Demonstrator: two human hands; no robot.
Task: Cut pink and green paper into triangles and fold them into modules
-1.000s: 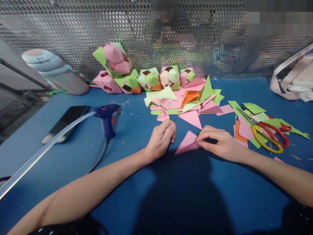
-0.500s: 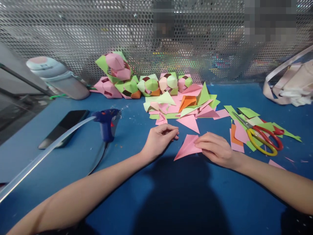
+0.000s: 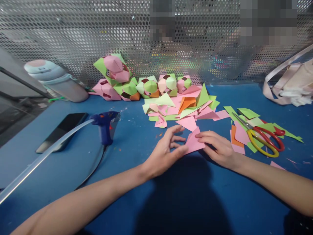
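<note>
A folded piece of pink paper is pinched at its right side by my right hand, just above the blue table. My left hand is at the paper's left edge with its fingers spread apart. Its thumb meets or overlaps the lower left corner; whether it presses there I cannot tell. Right behind the hands lies a pile of cut and folded pink, green and orange paper.
Along the mesh panel stand several folded paper balls. A blue glue gun, a phone and a bottle are on the left. Scissors rest on paper scraps at right, near a pale bag.
My left hand has moved right to the pink paper and its fingers have spread. The paper has been tilted up in my right hand, its point turned upward.
</note>
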